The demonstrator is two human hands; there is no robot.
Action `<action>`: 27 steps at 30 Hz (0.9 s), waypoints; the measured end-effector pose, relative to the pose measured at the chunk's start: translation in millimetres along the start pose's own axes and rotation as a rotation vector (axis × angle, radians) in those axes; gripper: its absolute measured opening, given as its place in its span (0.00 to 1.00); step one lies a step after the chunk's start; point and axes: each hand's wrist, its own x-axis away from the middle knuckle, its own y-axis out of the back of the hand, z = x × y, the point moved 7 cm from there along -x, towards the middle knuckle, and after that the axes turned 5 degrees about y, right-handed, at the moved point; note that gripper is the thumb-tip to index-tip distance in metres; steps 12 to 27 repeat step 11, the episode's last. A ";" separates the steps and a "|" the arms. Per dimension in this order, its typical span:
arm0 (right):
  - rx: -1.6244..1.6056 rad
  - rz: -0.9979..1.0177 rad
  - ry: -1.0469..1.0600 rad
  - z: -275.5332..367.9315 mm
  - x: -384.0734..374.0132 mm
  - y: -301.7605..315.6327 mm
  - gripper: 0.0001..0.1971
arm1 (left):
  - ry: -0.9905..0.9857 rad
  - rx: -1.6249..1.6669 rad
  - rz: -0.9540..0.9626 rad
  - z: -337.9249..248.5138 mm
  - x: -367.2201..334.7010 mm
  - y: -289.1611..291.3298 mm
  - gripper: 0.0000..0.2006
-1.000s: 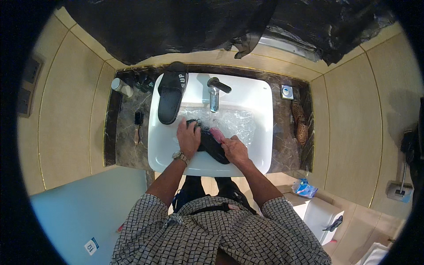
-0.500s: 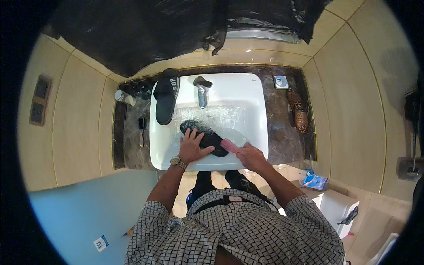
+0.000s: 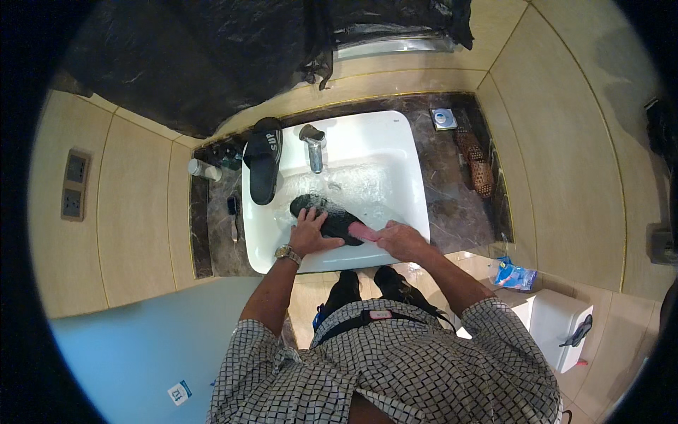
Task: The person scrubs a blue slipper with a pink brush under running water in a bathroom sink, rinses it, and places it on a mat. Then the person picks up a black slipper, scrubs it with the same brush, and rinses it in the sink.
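Observation:
A black slide sandal [image 3: 337, 222] lies wet in the white sink [image 3: 417, 212], under running water. Across its upper surface my left hand [image 3: 311, 233], with a watch on the wrist, rests with fingers spread, pressing it. Closed around a handle, my right hand [image 3: 401, 242] holds a pink brush [image 3: 361, 231] against the sandal's near end. The brush's bristles are hidden beneath it. A matching black slide sandal [image 3: 265, 166] with white lettering on its strap sits on the sink's left rim. The faucet [image 3: 314, 152] stands at the back.
On the dark marble counter [image 3: 452, 212], a small brush [image 3: 234, 218] and a white cup [image 3: 204, 169] lie at left. A square white-and-blue box [image 3: 443, 119] and brown woven shoes [image 3: 479, 169] are at right. Below right are a blue packet [image 3: 515, 275] and a white bin [image 3: 558, 325].
The whole view has shifted and tilted slightly. The pink brush has moved a little inward over the sandal's near end, my right hand with it. My left hand stays on the sandal.

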 end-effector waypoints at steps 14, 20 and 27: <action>-0.022 0.018 -0.022 25.0 -45.7 -19.7 0.22 | -0.005 0.025 0.022 13.1 -5.0 -2.5 0.57; -0.022 0.018 -0.022 25.0 -45.7 -19.7 0.22 | -0.005 0.025 0.022 13.1 -5.0 -2.5 0.57; -0.022 0.018 -0.022 25.0 -45.7 -19.7 0.22 | -0.005 0.025 0.022 13.1 -5.0 -2.5 0.57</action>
